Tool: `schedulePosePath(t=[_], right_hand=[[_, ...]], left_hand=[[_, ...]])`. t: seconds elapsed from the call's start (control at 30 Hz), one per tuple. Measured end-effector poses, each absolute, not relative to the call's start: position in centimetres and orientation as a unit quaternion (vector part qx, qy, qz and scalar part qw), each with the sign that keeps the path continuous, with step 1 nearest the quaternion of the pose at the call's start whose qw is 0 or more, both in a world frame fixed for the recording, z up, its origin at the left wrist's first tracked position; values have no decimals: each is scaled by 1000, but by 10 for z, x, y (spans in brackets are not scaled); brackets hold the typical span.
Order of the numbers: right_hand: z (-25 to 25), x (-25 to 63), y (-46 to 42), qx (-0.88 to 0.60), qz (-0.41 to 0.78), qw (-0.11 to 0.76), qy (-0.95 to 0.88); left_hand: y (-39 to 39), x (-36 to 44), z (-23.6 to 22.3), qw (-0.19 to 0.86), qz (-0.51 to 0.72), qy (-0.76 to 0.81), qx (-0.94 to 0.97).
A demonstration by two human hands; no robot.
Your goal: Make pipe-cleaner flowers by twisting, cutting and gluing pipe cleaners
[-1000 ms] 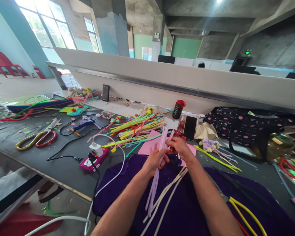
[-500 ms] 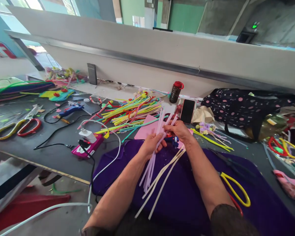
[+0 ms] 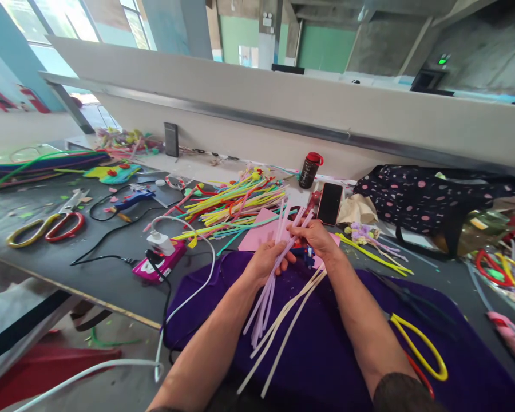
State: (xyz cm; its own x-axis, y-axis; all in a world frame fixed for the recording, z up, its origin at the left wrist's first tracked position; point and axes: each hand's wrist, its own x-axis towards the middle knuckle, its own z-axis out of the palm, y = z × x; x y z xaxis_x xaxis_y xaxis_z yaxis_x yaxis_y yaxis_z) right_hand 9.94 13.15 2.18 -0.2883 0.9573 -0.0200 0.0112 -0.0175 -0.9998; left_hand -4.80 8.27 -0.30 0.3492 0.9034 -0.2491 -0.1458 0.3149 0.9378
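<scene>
My left hand (image 3: 266, 261) is closed around a bundle of lilac pipe cleaners (image 3: 264, 304), whose lower ends fan out over a purple cloth (image 3: 326, 343). Beside it, my right hand (image 3: 314, 236) pinches the upper part of some of the same pipe cleaners. Several cream pipe cleaners (image 3: 285, 317) lie on the cloth below my right wrist. Just behind the hands, a blue glue gun (image 3: 305, 256) is partly hidden, near a pink sheet (image 3: 257, 232).
A heap of coloured pipe cleaners (image 3: 236, 200) lies beyond the hands. Scissors with a yellow handle (image 3: 420, 346) rest at right, others (image 3: 64, 223) at left. A pink power strip (image 3: 161, 268) trails cables. A bottle (image 3: 309, 170), phone (image 3: 330, 201) and patterned bag (image 3: 412, 194) stand behind.
The camera view has tilted up slightly, so the scene sits lower and a little to the right. Both hands keep hold of the lilac pipe cleaners, nearly in the same place.
</scene>
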Motion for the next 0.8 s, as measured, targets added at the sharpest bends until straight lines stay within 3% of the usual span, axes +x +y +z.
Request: schedulePosePath(t=[0.63, 0.8], right_hand=[[23, 97, 128, -438, 597, 400, -540], [21, 97, 131, -424, 598, 426, -530]], left_hand=[[77, -47, -1, 682, 391, 419, 454], [91, -55, 16, 567, 366, 473, 566]])
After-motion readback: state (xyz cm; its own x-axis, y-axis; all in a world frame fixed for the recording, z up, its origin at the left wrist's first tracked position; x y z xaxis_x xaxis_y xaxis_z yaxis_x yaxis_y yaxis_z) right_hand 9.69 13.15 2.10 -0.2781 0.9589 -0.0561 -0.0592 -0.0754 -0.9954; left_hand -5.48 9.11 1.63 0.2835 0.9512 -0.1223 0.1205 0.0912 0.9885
